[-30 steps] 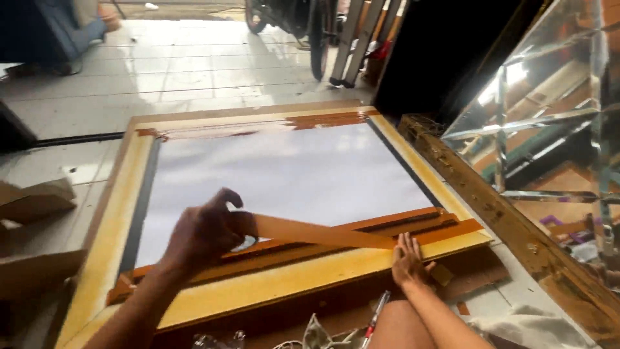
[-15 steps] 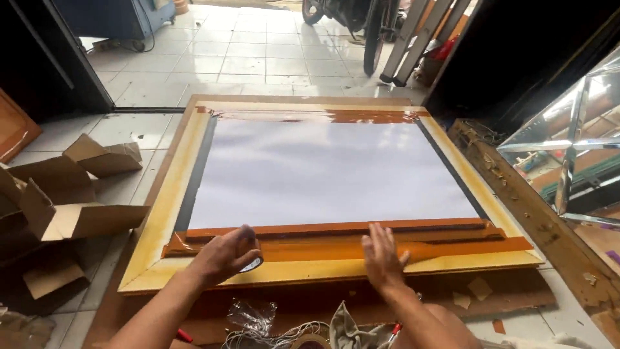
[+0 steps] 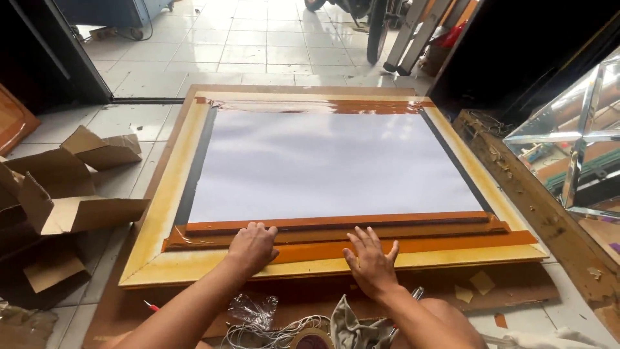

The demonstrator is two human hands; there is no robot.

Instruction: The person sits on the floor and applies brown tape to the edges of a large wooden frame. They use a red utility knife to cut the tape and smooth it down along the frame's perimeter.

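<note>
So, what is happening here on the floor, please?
A person kneels at the near edge of a large frame lying flat on the floor, with a white panel in its middle. The left hand and the right hand both press flat on the orange-brown strips along the frame's near side. Torn cardboard pieces lie to the left, and a cloth, a tape roll and some cord lie by the knees.
</note>
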